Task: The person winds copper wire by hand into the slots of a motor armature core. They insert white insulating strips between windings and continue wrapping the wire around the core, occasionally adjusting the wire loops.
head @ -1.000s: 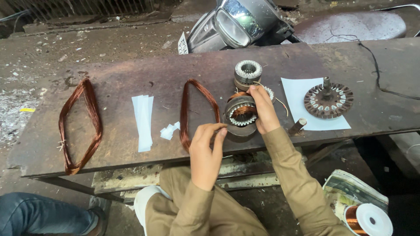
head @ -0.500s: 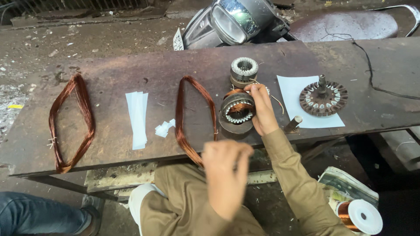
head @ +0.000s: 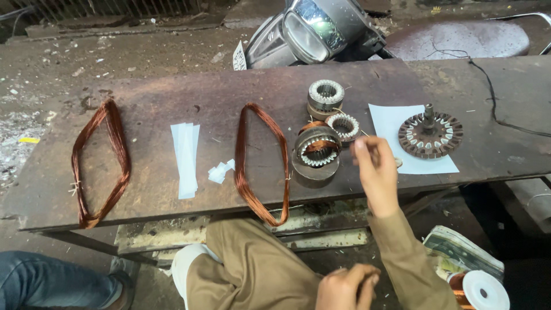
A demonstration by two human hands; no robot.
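The right hand (head: 376, 172) hovered with a narrow pinch grip, apparently on a thin wire too fine to confirm, just right of the stator (head: 315, 150) on the counter (head: 172, 97). The left hand (head: 344, 287) was loosely curled below the near edge; what it held could not be told. Winding seemed underway; threading into the slots would demand steady tension. A copper coil (head: 261, 163) lay left.

Left hand (head: 344, 287) cut by bottom edge, grip unclear. Right hand (head: 376, 166) fingertips blurred (pinch contents unresolved). White spool (head: 485, 291) partly cropped.
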